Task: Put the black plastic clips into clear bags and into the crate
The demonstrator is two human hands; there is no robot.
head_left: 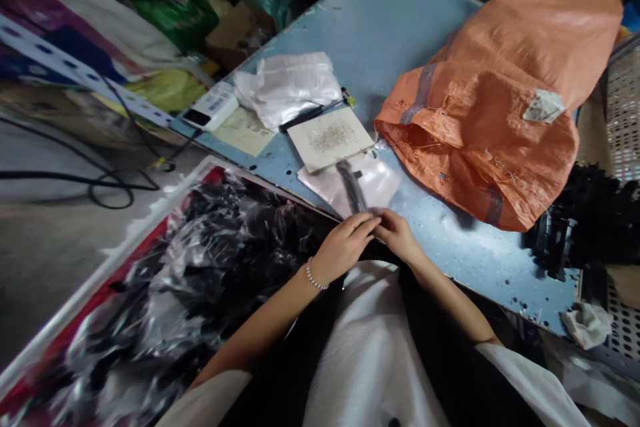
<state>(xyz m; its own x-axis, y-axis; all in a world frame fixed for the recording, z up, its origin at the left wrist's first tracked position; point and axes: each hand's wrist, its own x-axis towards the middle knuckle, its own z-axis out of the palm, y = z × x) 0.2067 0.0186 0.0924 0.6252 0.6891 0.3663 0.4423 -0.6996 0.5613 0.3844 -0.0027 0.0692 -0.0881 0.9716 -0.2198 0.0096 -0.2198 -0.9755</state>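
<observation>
My left hand (343, 247) and my right hand (397, 235) meet at the near edge of a blue speckled table (440, 240). Their fingertips pinch the lower end of a blurred dark hair tuft (351, 187), which lies across a pale plastic sheet (370, 180). A beaded bracelet (316, 275) circles my left wrist. Just beyond the sheet sits a cream card (330, 139) dusted with fine clippings. A black-handled tool (313, 110) lies behind the card, beside crumpled white plastic (285, 88).
An orange woven sack (480, 107) fills the table's right side, with a black hair bundle (585, 220) beyond it. A large bag of black material (220, 260) lies left of my hands. A white device (213, 107) and a paper note (245, 131) sit at the table's left edge, near black cables (100, 180).
</observation>
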